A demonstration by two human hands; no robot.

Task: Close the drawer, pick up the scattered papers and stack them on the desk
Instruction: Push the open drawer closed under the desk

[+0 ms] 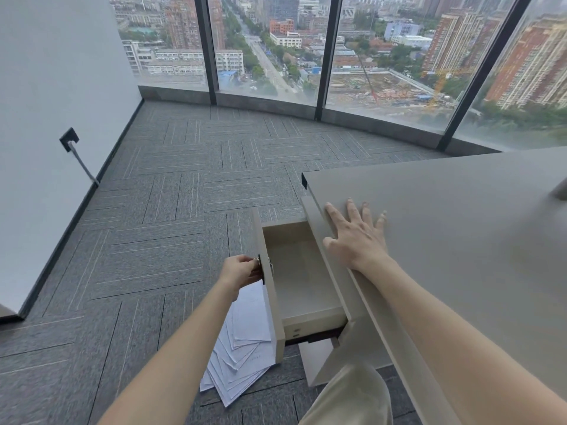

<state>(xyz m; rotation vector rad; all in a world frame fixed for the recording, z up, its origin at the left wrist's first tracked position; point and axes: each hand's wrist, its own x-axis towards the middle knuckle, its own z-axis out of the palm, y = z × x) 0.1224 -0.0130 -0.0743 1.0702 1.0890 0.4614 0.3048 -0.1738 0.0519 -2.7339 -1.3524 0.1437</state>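
From the head camera, the drawer stood pulled out from under the desk, its inside bare. The left hand had its grip closed around the small metal key on the drawer front. The right hand lay flat on the desk edge, fingers spread, holding nothing. Scattered papers lay fanned on the carpet just below the drawer front.
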